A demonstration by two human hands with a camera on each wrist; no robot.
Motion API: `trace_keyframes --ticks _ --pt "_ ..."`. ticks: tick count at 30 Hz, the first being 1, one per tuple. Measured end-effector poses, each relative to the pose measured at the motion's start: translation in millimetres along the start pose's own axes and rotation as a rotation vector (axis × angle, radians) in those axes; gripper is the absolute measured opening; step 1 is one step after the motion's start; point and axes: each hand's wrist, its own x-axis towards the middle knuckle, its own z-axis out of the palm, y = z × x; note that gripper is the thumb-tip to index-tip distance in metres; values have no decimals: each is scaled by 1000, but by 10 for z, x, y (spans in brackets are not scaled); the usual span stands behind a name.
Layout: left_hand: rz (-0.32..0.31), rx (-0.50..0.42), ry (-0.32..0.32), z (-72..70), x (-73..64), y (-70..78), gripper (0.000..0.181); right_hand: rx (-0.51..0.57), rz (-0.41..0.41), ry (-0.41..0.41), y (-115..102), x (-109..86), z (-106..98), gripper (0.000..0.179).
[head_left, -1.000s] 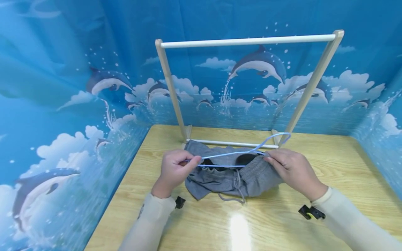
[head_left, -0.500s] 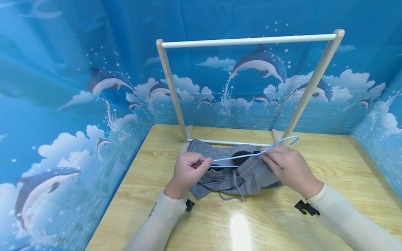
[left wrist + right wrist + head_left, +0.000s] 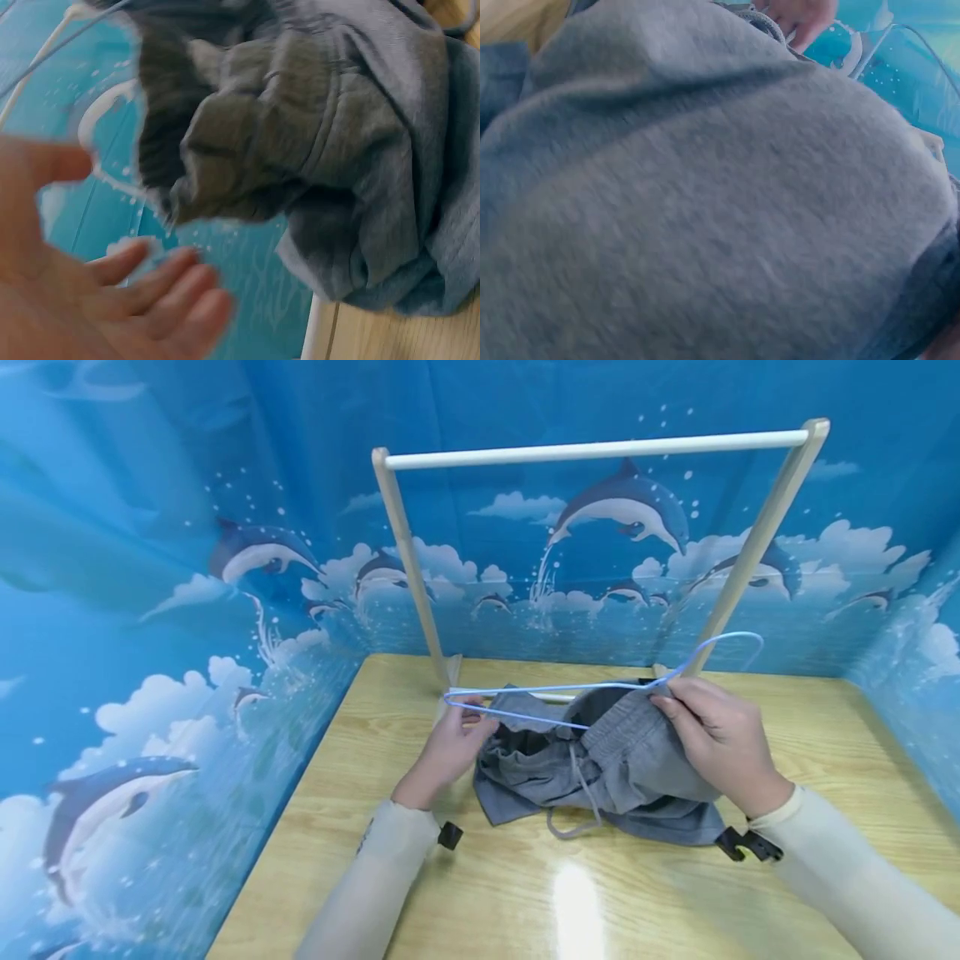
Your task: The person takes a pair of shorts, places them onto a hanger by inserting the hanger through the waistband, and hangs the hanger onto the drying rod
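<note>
A pair of grey drawstring shorts point(image 3: 637, 768) is partly lifted over the table, its elastic waistband gaping open toward the left. My right hand point(image 3: 723, 739) pinches the waistband's right side together with a blue wire hanger point(image 3: 540, 688). The hanger's right part runs inside the waist, while its hook rises above my right hand. By the hanger's left end is my left hand point(image 3: 447, 752); in the left wrist view its fingers point(image 3: 184, 289) are spread and apart from the waistband point(image 3: 255, 135). Grey cloth point(image 3: 705, 210) fills most of the right wrist view, hiding my right fingers' grip.
A wooden rack with a white top bar point(image 3: 592, 450) stands at the back of the wood-grain table point(image 3: 495, 893). Its lower bar point(image 3: 558, 697) passes behind the shorts. A blue dolphin-print curtain point(image 3: 315, 452) encloses the back and sides.
My right hand has raised the waistband and hanger and moved slightly right. My left hand has let go of the hanger, whose left end now shows, and its fingers have opened.
</note>
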Motion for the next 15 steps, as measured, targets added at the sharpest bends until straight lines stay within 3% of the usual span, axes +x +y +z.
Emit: trace_keyframes --ticks 4,7,11,15 --pt "-58 175 -170 97 30 -52 57 72 27 58 -15 20 48 16" --pt "-47 200 -236 150 44 -104 61 151 86 96 -87 59 50 12" --pt "-22 232 -249 147 55 -173 53 211 140 112 -188 134 13 18" --pt "15 198 -187 49 54 -190 41 183 114 120 -169 135 -14 15"
